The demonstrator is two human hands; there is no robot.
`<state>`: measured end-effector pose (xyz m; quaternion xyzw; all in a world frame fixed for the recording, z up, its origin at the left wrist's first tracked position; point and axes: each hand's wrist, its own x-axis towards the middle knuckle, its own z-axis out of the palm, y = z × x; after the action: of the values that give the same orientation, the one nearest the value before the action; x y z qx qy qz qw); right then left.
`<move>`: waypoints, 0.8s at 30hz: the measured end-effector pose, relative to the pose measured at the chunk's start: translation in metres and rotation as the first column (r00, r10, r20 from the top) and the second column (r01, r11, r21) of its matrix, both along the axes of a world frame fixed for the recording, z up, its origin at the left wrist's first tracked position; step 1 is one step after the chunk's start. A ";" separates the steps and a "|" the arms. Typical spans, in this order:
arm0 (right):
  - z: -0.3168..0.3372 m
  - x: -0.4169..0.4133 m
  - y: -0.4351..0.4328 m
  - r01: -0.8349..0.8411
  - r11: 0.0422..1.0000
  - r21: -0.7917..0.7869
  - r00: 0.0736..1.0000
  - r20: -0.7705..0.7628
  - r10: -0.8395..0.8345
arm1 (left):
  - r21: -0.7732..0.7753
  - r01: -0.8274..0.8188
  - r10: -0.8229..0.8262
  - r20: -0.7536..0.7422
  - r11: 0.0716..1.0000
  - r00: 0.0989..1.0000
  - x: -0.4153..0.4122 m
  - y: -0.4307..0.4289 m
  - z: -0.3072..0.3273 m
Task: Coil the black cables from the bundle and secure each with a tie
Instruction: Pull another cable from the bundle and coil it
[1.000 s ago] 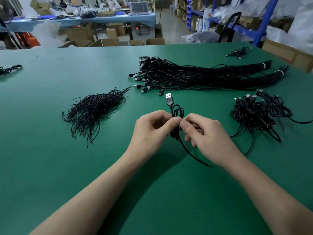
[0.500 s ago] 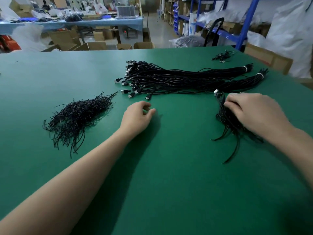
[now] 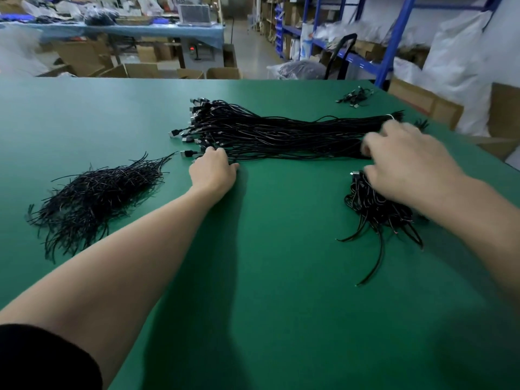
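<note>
A long bundle of black cables [image 3: 281, 133] lies across the far middle of the green table [image 3: 267, 277], with USB plugs at its left end and a white tie near its right end. My left hand [image 3: 213, 171] is at the bundle's near left end, fingers curled over a single black cable [image 3: 189, 153] whose plug sticks out to the left. My right hand [image 3: 408, 164] is blurred and hovers with loose fingers between the bundle's right part and the pile of coiled cables [image 3: 377, 209]. It holds nothing. A heap of black ties [image 3: 92, 192] lies at the left.
A few more cables [image 3: 355, 97] lie at the far right corner of the table. Beyond the table edge stand cardboard boxes [image 3: 135, 70], blue shelving [image 3: 394, 38] and white bags [image 3: 461, 68].
The coiled cable held by both hands a second ago now lies on the right pile. My left hand has reached forward to the bundle's plug end. My right hand has lifted off the pile toward the bundle.
</note>
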<state>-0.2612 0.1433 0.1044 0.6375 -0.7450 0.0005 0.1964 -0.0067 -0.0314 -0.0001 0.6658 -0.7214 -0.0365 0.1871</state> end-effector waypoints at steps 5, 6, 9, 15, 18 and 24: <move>-0.032 0.075 -0.057 -0.207 0.970 0.128 0.966 0.181 0.182 | -0.047 0.029 -0.031 -0.041 0.998 0.999 0.010 0.005 0.001; -0.043 0.085 -0.073 -0.216 0.962 0.169 0.962 0.202 0.181 | -0.051 0.030 -0.034 -0.071 0.998 0.997 0.014 0.007 0.002; -0.073 0.104 -0.122 -0.215 0.950 0.228 0.950 0.276 0.149 | -0.058 0.048 -0.057 -0.170 0.997 0.984 0.024 0.018 0.002; -0.116 0.109 -0.182 -0.173 0.954 0.246 0.898 0.438 0.050 | -0.013 0.131 -0.129 -0.305 0.991 0.944 0.048 0.043 0.010; -0.121 0.102 -0.197 -0.200 0.950 0.242 0.882 0.467 0.067 | 0.005 0.178 -0.168 -0.307 0.984 0.937 0.059 0.057 0.015; -0.121 0.089 -0.207 -0.226 0.962 0.155 0.863 0.489 0.124 | -0.019 0.163 -0.162 -0.285 0.986 0.945 0.068 0.076 0.035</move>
<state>-0.1727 -0.0635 -0.0170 0.7001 -0.7048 0.0969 -0.0606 0.0613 0.0441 0.0345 0.5923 -0.7392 -0.1491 0.2838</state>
